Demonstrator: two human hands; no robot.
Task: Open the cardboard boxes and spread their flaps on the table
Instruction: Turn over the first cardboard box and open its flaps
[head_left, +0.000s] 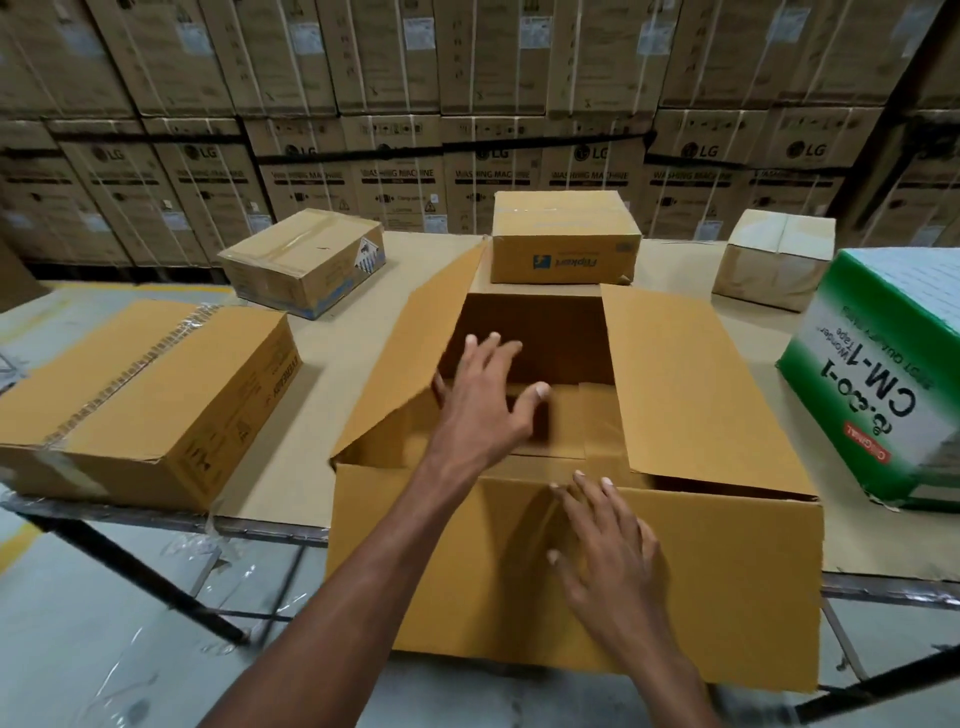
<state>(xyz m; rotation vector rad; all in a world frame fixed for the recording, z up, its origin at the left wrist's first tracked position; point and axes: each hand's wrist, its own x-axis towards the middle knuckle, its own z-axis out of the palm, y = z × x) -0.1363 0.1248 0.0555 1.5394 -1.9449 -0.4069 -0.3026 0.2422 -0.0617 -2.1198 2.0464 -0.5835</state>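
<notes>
Now left hand (480, 410) spread over open box (727, 545), grip empty, right hand (608, 540) flat on near flap

An open box (571, 561) stands at the near edge of the bench (337, 353), its front overhanging. Just behind it sits a smaller box (563, 239). To the left lies a taped box (150, 405), with another box (304, 260) behind that. At the right stands a printed box (883, 379), and a small box (774, 260) behind it. Stacked cartons (467, 104) fill the background.
</notes>
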